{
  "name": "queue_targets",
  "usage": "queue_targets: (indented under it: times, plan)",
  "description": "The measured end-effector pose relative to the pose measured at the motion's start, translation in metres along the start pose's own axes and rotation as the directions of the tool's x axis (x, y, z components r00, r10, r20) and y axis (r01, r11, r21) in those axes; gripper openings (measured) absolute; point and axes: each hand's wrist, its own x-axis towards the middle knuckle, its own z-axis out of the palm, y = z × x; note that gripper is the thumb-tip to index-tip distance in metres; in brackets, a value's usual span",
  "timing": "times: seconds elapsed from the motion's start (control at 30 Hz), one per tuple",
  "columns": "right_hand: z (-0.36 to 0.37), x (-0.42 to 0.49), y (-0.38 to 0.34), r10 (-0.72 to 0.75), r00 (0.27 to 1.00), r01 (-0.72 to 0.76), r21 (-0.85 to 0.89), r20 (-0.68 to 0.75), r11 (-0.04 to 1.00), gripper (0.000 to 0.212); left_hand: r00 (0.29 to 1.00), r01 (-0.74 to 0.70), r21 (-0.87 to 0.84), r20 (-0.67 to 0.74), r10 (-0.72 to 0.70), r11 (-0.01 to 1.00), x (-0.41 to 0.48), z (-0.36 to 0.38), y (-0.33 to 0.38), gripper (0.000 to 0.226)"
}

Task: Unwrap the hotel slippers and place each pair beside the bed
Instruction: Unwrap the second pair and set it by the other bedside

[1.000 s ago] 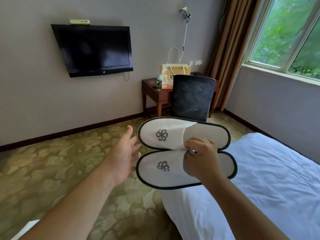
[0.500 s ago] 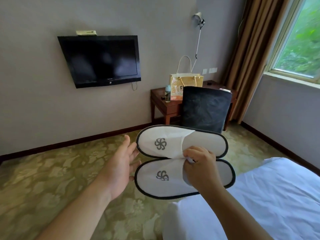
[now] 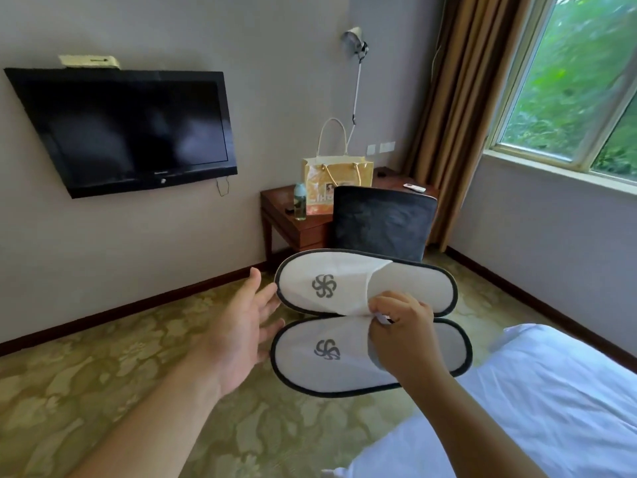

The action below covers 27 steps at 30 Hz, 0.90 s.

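Patterned carpet (image 3: 103, 367) spreads under us, with the bed (image 3: 558, 391) at our right. Our right grip (image 3: 401, 334) pinches the pair of slippers (image 3: 303, 367) where their uppers meet, so both hang flat, side by side, logos toward us, over the carpet just off the bed's corner. They look already unwrapped to us. Our left grip (image 3: 241, 334) is spread open, holding nothing, just beside the toe ends, likely ready to take one slipper. Beyond stand the chair (image 3: 379, 222) and the table (image 3: 286, 215).
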Motion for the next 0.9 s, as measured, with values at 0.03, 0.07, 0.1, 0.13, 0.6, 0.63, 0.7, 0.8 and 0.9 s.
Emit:
queue_targets:
  times: [0.03, 0.07, 0.1, 0.13, 0.6, 0.63, 0.7, 0.8, 0.9]
  plan:
    - [0.008, 0.011, 0.002, -0.005, 1.000, 0.005, -0.018, -0.016, 1.000, 0.031, 1.000, 0.002, 0.004, 0.015, -0.002, 1.000, 0.015, -0.005, 0.007, 0.083]
    - [0.016, 0.021, 0.003, -0.010, 0.999, 0.008, -0.037, -0.035, 0.999, 0.033, 1.000, 0.005, 0.007, 0.029, -0.005, 1.000, 0.029, -0.010, 0.015, 0.083]
    - [0.023, 0.032, 0.004, -0.011, 0.998, 0.008, -0.052, -0.059, 0.999, 0.034, 0.999, 0.007, 0.010, 0.045, -0.008, 1.000, 0.042, -0.014, 0.023, 0.083]
    - [0.028, 0.042, 0.006, -0.012, 0.996, 0.006, -0.066, -0.085, 0.998, 0.036, 0.998, 0.004, 0.017, 0.061, -0.005, 1.000, 0.055, -0.016, 0.031, 0.082]
    - [0.052, 0.152, 0.143, 0.137, 0.961, -0.185, -0.192, -0.240, 0.964, 0.035, 0.964, 0.079, 0.120, 0.245, -0.107, 0.990, 0.259, 0.056, 0.087, 0.078]
    - [0.052, 0.161, 0.156, 0.148, 0.960, -0.197, -0.193, -0.239, 0.961, 0.035, 0.961, 0.072, 0.130, 0.256, -0.104, 0.989, 0.275, 0.066, 0.091, 0.079]
    - [0.050, 0.182, 0.180, 0.162, 0.953, -0.214, -0.190, -0.257, 0.958, 0.036, 0.957, 0.071, 0.146, 0.270, -0.109, 0.987, 0.304, 0.087, 0.100, 0.080]
    - [0.041, 0.215, 0.212, 0.152, 0.944, -0.218, -0.207, -0.293, 0.954, 0.035, 0.953, 0.066, 0.150, 0.284, -0.107, 0.986, 0.345, 0.117, 0.114, 0.078]
    - [0.023, 0.240, 0.243, 0.152, 0.941, -0.231, -0.247, -0.301, 0.941, 0.034, 0.941, 0.063, 0.159, 0.321, -0.111, 0.985, 0.381, 0.152, 0.125, 0.078]
